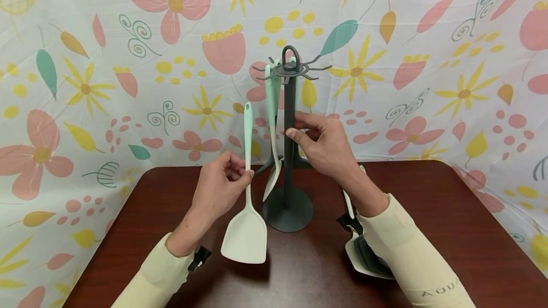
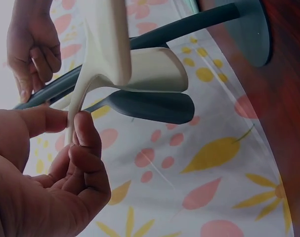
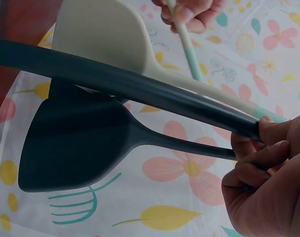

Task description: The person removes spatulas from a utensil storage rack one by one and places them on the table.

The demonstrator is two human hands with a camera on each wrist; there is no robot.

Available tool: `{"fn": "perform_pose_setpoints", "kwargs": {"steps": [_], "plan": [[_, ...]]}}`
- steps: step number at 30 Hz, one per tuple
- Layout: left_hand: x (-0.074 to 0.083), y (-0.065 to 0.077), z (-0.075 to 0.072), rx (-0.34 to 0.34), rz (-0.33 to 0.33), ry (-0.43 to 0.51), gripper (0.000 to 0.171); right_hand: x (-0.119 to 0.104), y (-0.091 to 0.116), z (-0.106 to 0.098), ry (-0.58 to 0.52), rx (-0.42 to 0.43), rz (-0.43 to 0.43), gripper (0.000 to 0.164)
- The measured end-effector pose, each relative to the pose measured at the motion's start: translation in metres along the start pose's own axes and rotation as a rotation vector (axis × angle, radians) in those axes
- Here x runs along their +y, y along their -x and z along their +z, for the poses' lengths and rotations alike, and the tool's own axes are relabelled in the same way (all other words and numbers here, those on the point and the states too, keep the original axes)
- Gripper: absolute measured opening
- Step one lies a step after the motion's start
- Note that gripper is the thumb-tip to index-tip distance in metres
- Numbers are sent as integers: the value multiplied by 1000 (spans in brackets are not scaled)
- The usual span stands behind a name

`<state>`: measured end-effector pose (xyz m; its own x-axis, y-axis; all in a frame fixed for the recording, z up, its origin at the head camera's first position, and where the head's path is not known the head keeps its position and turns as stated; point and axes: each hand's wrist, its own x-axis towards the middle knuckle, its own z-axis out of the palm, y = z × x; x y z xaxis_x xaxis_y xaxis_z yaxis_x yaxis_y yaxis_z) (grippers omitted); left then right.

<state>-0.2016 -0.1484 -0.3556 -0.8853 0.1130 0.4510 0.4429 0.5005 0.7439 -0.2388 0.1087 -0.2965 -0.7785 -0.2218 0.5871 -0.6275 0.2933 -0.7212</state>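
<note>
My left hand [image 1: 220,182] pinches a cream turner [image 1: 245,237] with a mint handle by its shaft, its wide blade hanging down over the table. In the left wrist view the thumb and forefinger are closed on that shaft. My right hand [image 1: 327,146] grips the dark post of a utensil stand [image 1: 289,165] just right of it, thumb on the post. Another cream utensil [image 1: 273,179] with a mint handle hangs from the stand's hooks on the left. Behind the post, a dark grey turner [image 3: 75,143] hangs in the right wrist view.
The stand's round base [image 1: 288,217] sits on a dark brown table [image 1: 317,270]. At the right, more utensils [image 1: 358,255], cream and dark grey, lie partly hidden under the right forearm. A flower-printed cloth [image 1: 398,132] hangs behind the table.
</note>
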Motion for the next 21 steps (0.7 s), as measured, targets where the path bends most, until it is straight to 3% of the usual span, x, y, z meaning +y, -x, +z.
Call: {"fn": "perform_pose_setpoints", "kwargs": {"steps": [21], "plan": [[-17,2,0,-101,-169,-74,15,-2,1,0,19,3,12,37]]}}
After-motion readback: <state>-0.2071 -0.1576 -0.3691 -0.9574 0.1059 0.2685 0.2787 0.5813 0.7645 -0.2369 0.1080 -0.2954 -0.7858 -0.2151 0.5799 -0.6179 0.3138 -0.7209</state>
